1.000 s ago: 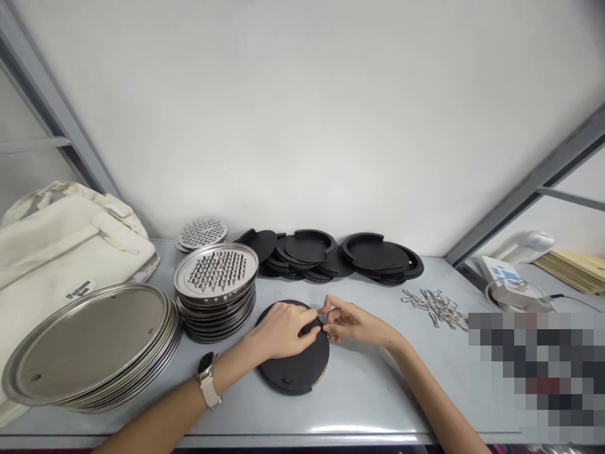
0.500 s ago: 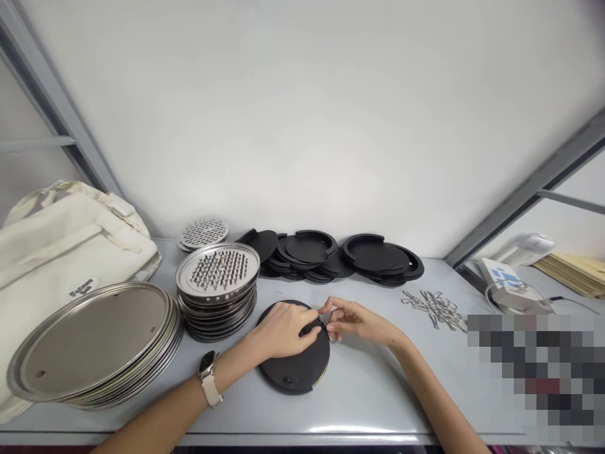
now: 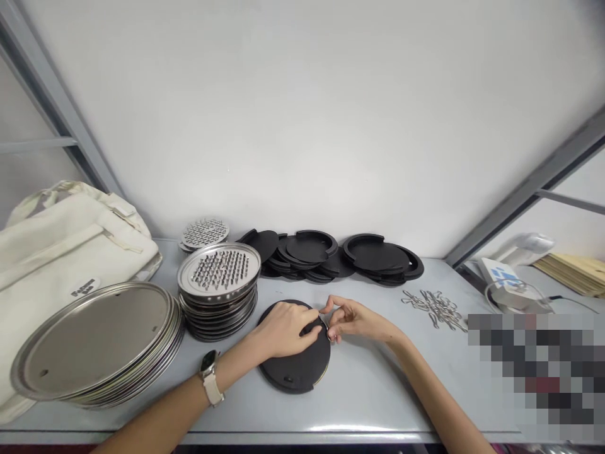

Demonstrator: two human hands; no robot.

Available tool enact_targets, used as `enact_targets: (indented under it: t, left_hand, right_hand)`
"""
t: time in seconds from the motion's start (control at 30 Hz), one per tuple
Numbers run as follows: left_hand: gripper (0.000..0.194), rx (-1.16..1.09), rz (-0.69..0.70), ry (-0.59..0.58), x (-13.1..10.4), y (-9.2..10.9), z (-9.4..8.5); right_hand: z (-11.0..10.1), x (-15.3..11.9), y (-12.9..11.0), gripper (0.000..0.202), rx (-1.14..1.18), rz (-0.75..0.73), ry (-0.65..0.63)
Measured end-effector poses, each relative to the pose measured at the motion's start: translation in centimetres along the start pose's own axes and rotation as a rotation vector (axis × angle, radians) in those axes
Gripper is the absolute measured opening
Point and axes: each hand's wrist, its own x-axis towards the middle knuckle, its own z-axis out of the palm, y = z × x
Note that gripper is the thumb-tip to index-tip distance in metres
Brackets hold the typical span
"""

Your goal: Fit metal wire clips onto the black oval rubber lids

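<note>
Your left hand (image 3: 287, 326) lies on the black disc (image 3: 297, 367), near centre; its grip cannot be told. Your right hand (image 3: 358, 320) pinches a metal clip (image 3: 327, 326) at the disc's right rim, judged unfinished. Loose clips (image 3: 435, 309) remain farther right.

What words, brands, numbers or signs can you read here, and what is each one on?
None reads clearly.
Label on the cream bag: dark lettering, too blurred to quote.
Wristwatch: screen too small to read.
White box: blue markings, no legible words.
Lower right is pixelated, so any text there is hidden.
</note>
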Motion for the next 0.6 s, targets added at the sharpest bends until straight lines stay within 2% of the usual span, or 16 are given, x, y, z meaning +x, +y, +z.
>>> enact_targets:
  t: [0.23, 0.6]
  left_hand:
    - [0.017, 0.003, -0.006, -0.014, 0.04, -0.06, 0.04]
    - [0.017, -0.036, -0.017, -0.035, 0.10, 0.11, -0.27]
  right_hand:
    - [0.37, 0.45, -0.14, 0.039, 0.006, -0.051, 0.077]
    - [0.21, 0.52, 0.31, 0.035, 0.003, -0.063, 0.110]
